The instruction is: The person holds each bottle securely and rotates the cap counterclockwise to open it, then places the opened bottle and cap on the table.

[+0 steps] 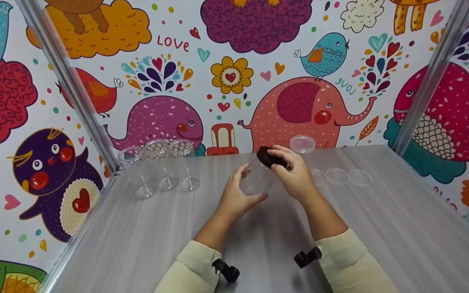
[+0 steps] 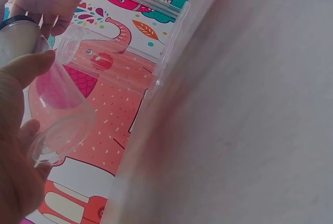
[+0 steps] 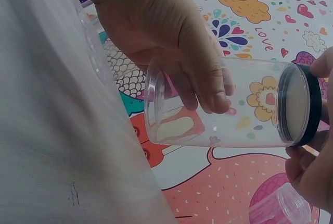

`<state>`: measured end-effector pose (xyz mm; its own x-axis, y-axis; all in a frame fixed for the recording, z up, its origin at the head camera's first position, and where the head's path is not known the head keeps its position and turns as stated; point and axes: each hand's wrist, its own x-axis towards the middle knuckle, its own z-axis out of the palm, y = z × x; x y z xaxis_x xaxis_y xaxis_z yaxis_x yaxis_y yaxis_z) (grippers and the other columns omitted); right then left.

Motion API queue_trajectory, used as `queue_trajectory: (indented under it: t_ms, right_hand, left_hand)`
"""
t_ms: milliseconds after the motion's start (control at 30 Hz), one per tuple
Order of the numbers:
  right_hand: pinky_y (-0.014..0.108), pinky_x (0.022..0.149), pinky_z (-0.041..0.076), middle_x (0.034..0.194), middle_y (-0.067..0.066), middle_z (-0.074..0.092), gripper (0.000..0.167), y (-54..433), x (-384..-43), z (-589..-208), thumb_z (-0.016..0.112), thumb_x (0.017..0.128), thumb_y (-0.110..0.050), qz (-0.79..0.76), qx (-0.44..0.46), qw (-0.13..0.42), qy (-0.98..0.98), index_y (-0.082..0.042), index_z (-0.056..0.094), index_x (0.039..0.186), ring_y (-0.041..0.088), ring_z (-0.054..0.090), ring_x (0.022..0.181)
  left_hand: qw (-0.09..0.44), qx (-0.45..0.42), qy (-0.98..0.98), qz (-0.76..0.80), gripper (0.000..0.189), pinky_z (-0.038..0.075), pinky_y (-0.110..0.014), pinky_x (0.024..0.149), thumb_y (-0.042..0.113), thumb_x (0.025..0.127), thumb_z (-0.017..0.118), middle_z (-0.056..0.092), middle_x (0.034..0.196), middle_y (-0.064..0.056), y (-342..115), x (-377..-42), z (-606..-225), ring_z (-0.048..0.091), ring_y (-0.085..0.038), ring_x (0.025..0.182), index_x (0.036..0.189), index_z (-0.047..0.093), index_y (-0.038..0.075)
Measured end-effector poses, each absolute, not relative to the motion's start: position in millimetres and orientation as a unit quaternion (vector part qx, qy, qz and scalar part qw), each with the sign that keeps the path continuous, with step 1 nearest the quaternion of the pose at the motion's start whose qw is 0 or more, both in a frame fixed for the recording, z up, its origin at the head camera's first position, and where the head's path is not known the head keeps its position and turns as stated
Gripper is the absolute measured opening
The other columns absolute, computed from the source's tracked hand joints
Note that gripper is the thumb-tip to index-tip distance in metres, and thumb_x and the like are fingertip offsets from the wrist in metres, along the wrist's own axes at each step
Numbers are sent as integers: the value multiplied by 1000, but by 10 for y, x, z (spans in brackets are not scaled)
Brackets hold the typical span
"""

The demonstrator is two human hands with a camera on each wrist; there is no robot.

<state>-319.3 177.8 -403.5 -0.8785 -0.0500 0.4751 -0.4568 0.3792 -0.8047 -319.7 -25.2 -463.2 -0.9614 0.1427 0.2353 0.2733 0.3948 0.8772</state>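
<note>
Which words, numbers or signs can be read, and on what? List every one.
"LOVe", red, on the wall above the purple whale.
"LOVe", reversed, pale green, on the wall above the elephant's trunk.
Small red marks, low on the wall's right: too small to read.
Held jar and black lid: no readable text.

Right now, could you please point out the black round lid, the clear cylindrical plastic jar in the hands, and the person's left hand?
Black round lid (image 3: 314,104): right wrist view, its rim.
Clear cylindrical plastic jar (image 3: 242,110): right wrist view, its side wall.
Person's left hand (image 1: 235,198): head view, back near thumb.
</note>
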Motion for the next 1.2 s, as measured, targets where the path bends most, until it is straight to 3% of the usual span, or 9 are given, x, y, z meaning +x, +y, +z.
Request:
queue_trajectory:
  t_ms: [167, 333, 467, 633, 800, 1000, 1200]
  right_hand:
    - [53, 118, 51, 155, 6, 61, 38, 1775, -3187, -4027, 60, 98, -7, 559, 164, 178, -793, -15, 76, 132, 28, 55, 145]
    - [53, 115, 53, 155, 9, 59, 36, 1772, -3190, -4026, 63, 99, -10, 559, 172, 181, -791, -12, 75, 132, 30, 56, 143]
    - [57, 112, 53, 156, 12, 57, 38, 1780, -3203, -4026, 70, 100, -27, 534, 158, 199, -806, -13, 72, 136, 33, 54, 142]
    - [59, 111, 54, 149, 10, 59, 55, 1785, -3208, -4029, 73, 97, -53, 488, 108, 194, -844, -19, 70, 139, 34, 54, 136]
    - [58, 111, 56, 147, 10, 59, 64, 1777, -3204, -4030, 77, 91, -63, 469, 81, 178, -861, -21, 69, 138, 33, 53, 138]
    - [60, 116, 51, 148, 9, 62, 53, 1779, -3204, -4039, 79, 94, -50, 486, 100, 180, -849, -20, 71, 137, 32, 53, 140]
    - [62, 117, 47, 154, 6, 62, 39, 1779, -3199, -4042, 73, 98, -29, 499, 133, 186, -836, -19, 73, 136, 32, 49, 145]
  left_hand:
    - [61, -126, -829, -541, 105, 42, -62, 124, 50, 76, 94, 53, 161, 7, -259, -3202, -4641, 45, -23, 154, 163, 38, 33]
    - [64, -133, -828, -541, 105, 42, -60, 125, 50, 76, 94, 53, 161, 5, -266, -3215, -4652, 46, -22, 153, 163, 39, 32]
    - [67, -134, -829, -539, 104, 43, -60, 125, 49, 76, 94, 53, 160, 5, -266, -3218, -4652, 48, -22, 152, 162, 40, 32]
    - [63, -127, -832, -537, 104, 45, -60, 123, 51, 76, 94, 53, 160, 6, -259, -3211, -4655, 48, -21, 153, 162, 39, 35]
    - [60, -126, -834, -534, 102, 46, -60, 122, 48, 77, 94, 52, 161, 7, -253, -3197, -4646, 47, -21, 153, 162, 39, 36]
    - [59, -123, -835, -533, 100, 47, -59, 121, 42, 79, 94, 52, 160, 7, -245, -3190, -4635, 47, -21, 153, 162, 39, 36]
    - [59, -129, -833, -535, 103, 45, -59, 123, 46, 78, 94, 52, 161, 6, -255, -3198, -4639, 47, -22, 152, 164, 39, 31]
